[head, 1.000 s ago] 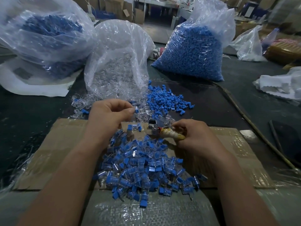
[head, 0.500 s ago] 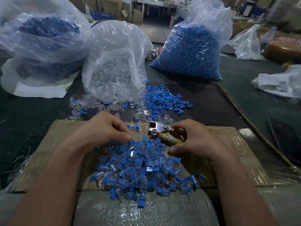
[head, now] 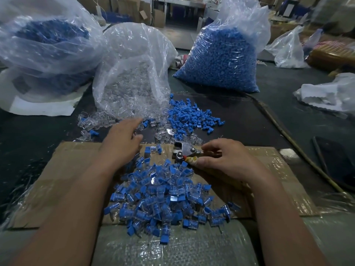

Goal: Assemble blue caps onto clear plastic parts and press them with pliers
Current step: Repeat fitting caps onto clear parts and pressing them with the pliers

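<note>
A heap of assembled blue-capped clear parts (head: pixel 163 196) lies on the cardboard sheet (head: pixel 71 169) in front of me. Loose blue caps (head: pixel 189 117) are spread on the dark table behind it, beside loose clear plastic parts (head: pixel 99 121) spilling from a clear bag (head: pixel 132 73). My left hand (head: pixel 123 143) stretches forward over the cardboard's far edge, fingers spread near the clear parts, holding nothing that I can see. My right hand (head: pixel 221 160) grips the handles of the metal pliers (head: pixel 183 150), whose jaws point left.
A big bag of blue caps (head: pixel 221 60) stands at the back right, another bag with blue pieces (head: pixel 44 45) at the back left. A dark cable (head: pixel 284 135) runs along the right. White plastic wrap (head: pixel 330 93) and a dark flat object (head: pixel 336 162) lie at the right.
My left hand has left the heap, opened, and reached forward toward the loose clear parts. The right hand with the pliers has barely moved.
</note>
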### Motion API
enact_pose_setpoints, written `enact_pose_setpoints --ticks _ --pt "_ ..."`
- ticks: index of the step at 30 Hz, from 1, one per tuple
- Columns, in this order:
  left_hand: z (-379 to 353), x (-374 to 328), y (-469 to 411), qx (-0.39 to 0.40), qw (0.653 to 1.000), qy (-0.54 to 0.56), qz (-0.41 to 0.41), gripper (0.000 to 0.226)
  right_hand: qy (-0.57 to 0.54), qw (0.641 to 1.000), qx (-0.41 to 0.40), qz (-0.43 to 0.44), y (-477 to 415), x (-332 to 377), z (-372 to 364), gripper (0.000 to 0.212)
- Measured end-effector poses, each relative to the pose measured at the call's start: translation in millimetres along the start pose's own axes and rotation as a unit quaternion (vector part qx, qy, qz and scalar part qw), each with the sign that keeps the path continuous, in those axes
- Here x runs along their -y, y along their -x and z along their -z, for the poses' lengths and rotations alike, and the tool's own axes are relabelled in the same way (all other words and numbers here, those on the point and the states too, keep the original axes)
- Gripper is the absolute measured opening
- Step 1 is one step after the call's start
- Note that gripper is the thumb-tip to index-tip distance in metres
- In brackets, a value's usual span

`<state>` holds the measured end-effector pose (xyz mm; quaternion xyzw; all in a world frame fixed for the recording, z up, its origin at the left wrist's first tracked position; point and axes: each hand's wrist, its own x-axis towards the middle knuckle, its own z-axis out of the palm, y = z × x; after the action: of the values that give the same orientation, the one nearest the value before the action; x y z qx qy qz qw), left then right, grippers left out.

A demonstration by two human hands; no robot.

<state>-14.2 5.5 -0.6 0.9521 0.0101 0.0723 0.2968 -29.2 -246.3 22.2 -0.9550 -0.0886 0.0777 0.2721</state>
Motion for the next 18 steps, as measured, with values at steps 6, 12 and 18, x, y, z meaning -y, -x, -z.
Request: enact_pose_setpoints --ticks 6,12,18 --pt "-1 -1 1 0.031 0.998 -0.062 0.000 0.030 0.013 0.999 -0.029 0.009 -2 -3 3 0.035" --pt "7 -7 6 -0.072 0.997 0.009 0.036 0.038 -0.016 0.998 -0.061 -0.003 -1 -4 7 0.025" --pt "6 -9 12 -0.087 0.992 0.093 0.007 0.024 -0.035 0.995 -0.088 -0.023 -4 -9 9 0.023"
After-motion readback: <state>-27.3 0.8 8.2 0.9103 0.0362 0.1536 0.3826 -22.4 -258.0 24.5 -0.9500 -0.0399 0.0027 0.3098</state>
